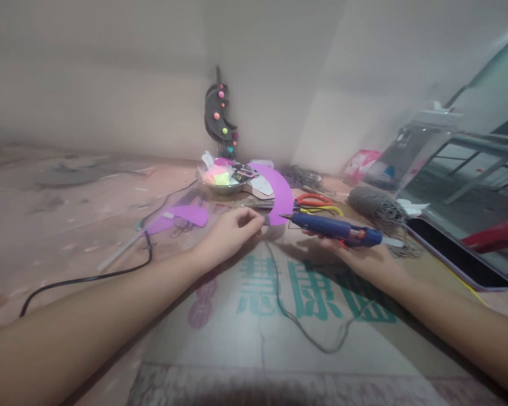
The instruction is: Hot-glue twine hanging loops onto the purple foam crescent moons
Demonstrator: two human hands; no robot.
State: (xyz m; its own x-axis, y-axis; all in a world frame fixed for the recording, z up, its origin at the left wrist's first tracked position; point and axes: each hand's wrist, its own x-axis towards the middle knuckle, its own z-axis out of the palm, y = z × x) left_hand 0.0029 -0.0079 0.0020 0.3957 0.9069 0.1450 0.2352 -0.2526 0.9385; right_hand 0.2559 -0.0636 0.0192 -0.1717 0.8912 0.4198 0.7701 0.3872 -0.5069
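Note:
My left hand is closed, thumb against fingers, at the lower end of a purple crescent cutout that stands up from the fingertips. In my right hand is a blue hot glue gun, with a whitish glue stick showing at its back. Its nozzle points left and comes close to the crescent's lower end; whether they touch I cannot tell. A strand of grey yarn runs down from near my left fingertips and loops over the printed cardboard beneath my hands.
Behind my hands are a bowl of colourful bits, orange-handled scissors and a dark crescent ornament with coloured balls. A grey yarn ball and a phone lie right. Purple scraps and a black cable lie left.

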